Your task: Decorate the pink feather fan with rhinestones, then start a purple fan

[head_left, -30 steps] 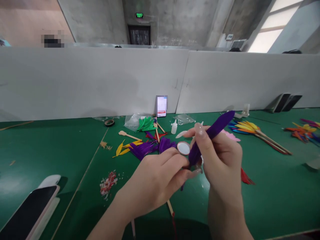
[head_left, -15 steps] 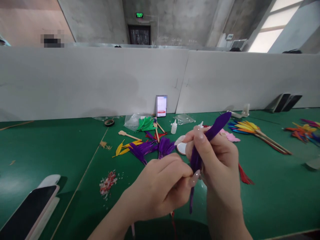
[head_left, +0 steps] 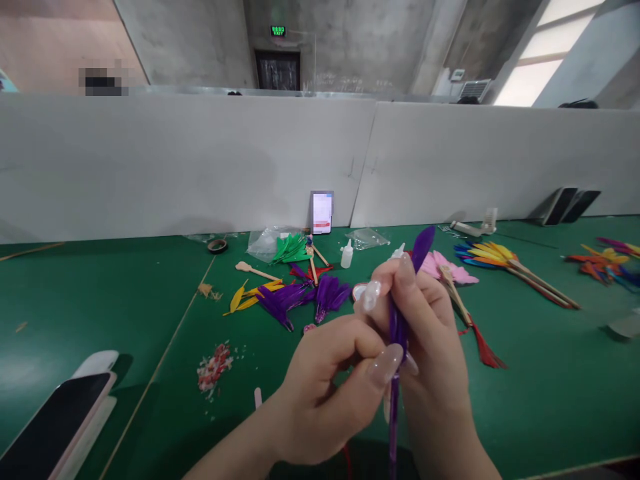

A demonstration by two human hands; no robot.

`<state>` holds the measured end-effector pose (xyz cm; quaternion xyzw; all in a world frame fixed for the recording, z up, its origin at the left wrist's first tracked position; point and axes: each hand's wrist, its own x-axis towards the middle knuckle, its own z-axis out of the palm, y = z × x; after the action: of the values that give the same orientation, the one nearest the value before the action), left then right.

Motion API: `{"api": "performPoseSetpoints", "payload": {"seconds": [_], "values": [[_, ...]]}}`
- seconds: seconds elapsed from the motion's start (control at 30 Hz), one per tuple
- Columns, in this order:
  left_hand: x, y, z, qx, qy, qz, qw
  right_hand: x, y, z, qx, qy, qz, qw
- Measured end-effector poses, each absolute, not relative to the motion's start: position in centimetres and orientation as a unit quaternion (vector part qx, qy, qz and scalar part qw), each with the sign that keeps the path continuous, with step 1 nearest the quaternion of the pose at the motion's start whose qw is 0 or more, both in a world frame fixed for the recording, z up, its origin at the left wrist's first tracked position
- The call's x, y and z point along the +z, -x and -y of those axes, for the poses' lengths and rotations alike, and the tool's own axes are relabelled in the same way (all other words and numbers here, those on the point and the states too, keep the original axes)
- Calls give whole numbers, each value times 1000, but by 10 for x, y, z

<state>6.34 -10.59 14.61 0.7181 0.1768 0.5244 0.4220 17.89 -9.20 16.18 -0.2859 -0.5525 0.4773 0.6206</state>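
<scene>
A purple feather (head_left: 397, 327) stands nearly upright between my hands, its rounded tip up and a narrow purple strip hanging below. My right hand (head_left: 433, 320) is closed on its upper part, thumb against the fingers. Lower down, my left hand (head_left: 335, 387) pinches it between thumb and forefinger. Beyond my hands lie purple feathers (head_left: 285, 300), yellow feathers (head_left: 245, 299) and green feathers (head_left: 291, 249). The hands partly cover a round white piece (head_left: 359, 292) on the table.
On the green table (head_left: 165, 293) a white bottle (head_left: 347, 255), a tape roll (head_left: 217, 246) and a lit phone (head_left: 322, 213) stand or lie at the back. Feather fans (head_left: 493, 257) and a red tassel (head_left: 485, 347) are right; red-white scraps (head_left: 215, 369) and a dark phone (head_left: 55, 427) left.
The feather has turned more upright and shifted slightly left at its tip. My left thumb has slid along it, and more of the purple strip shows below my hands.
</scene>
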Motion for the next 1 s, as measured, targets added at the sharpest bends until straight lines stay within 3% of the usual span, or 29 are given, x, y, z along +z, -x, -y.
{"api": "performPoseSetpoints", "payload": {"seconds": [0.27,0.67,0.8,1.0], "values": [[144,-64,108,514,-713,-204,431,160,-179,92,413,312,542,662],[146,-62,102,519,-756,-236,322,161,-173,93,274,377,515,720],[146,-61,101,514,-768,-244,293,160,-176,91,279,363,546,702],[143,-56,95,491,-832,-246,72,159,-190,95,274,387,617,628]]}}
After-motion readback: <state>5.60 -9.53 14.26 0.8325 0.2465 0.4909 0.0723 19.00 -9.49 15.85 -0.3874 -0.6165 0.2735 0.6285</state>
